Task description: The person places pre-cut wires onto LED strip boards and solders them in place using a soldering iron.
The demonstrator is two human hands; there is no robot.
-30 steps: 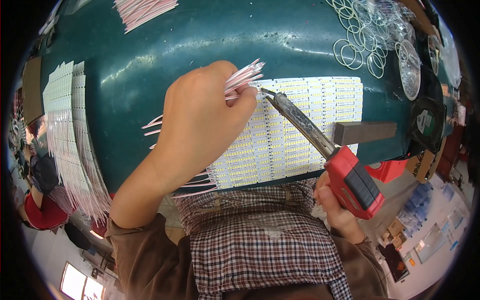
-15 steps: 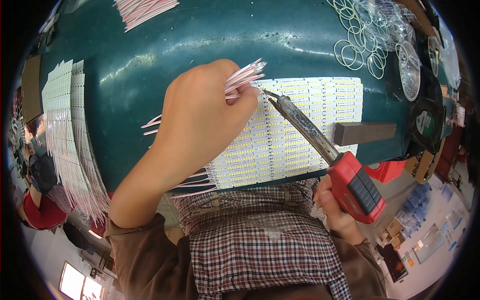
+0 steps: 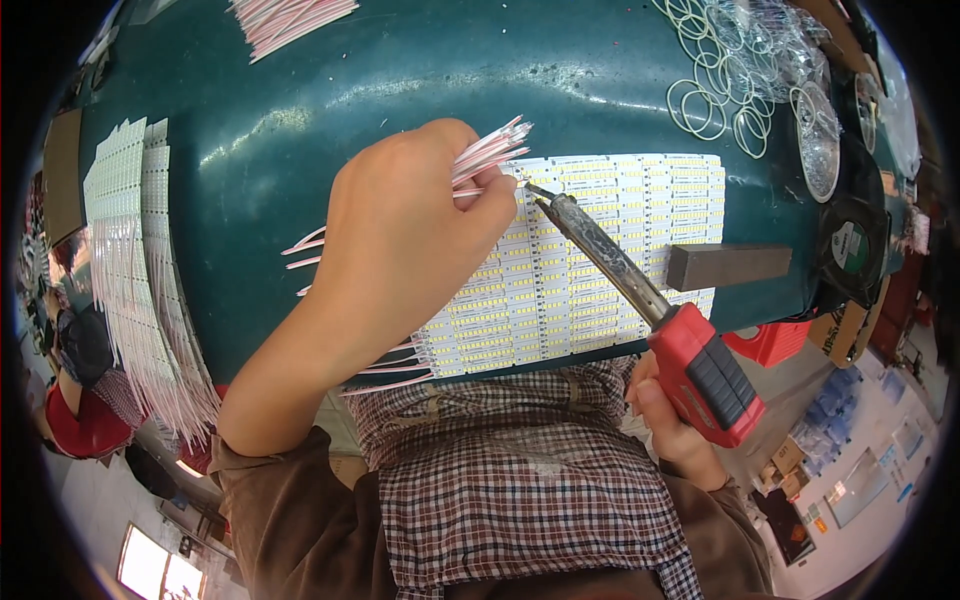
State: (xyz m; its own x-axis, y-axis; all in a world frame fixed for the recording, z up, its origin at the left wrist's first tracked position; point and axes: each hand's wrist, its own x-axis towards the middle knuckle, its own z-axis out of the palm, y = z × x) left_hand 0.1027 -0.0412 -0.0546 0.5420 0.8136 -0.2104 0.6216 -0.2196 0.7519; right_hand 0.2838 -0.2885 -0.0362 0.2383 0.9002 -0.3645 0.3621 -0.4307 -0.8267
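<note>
A bundle of thin red-and-white wires [image 3: 492, 150] is gripped in my left hand [image 3: 405, 215], its ends poking out past the thumb and fingers. That hand rests over the upper left part of a white LED circuit board panel [image 3: 600, 260] with rows of yellow LEDs. My right hand [image 3: 672, 425] holds a red and black soldering iron [image 3: 705, 375]. The iron's dark tip lies right by my left fingertips at the panel's upper edge; whether it touches a wire there is too small to tell. More wires stick out from the panel's left edge, partly under my left forearm.
A dark metal bar [image 3: 735, 266] lies across the panel's right side. Finished-looking wired panels [image 3: 130, 220] hang over the table's left. Loose wires [image 3: 285, 22] lie at the back; rubber bands [image 3: 700, 105], a solder spool [image 3: 818, 145] and a fan [image 3: 853, 248] stand right.
The soldering iron's handle has shifted slightly left and up with my right hand. My left hand stays almost still with the wires.
</note>
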